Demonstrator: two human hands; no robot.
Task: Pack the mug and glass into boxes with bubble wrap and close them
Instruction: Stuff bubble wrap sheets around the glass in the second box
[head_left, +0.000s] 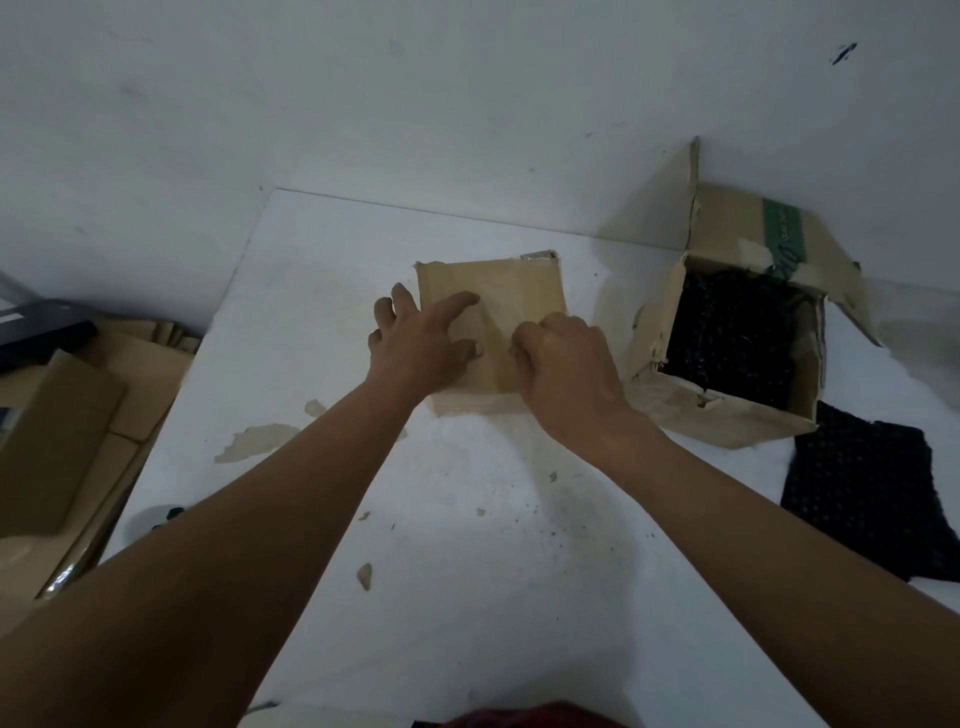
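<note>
Your two hands work the top of a small box (498, 291) at the middle of the white table (493, 571). Your left hand (421, 343) lies spread, fingers straight, pressing the flaps flat. Your right hand (566, 364) sits knuckles-up on the same lid with fingers curled under; whether they pinch tape or a flap edge cannot be told.

The small box looks shut or nearly so, with clear tape shining across its top. Just to its right a larger box (727, 421) stands with its flaps splayed open and black bubble wrap (732, 338) filling the inside. By that showing, one box is at the closing step and the other is padded but not yet closed.

The count:
- Two boxes on the table.
- One wad of wrap in the open box.
- One loose sheet of black wrap (862, 493) lying near the larger box.
- Several torn scraps (260, 441) scattered on the table.

Neither mug nor glass is in view; either may be inside a box, hidden.
</note>
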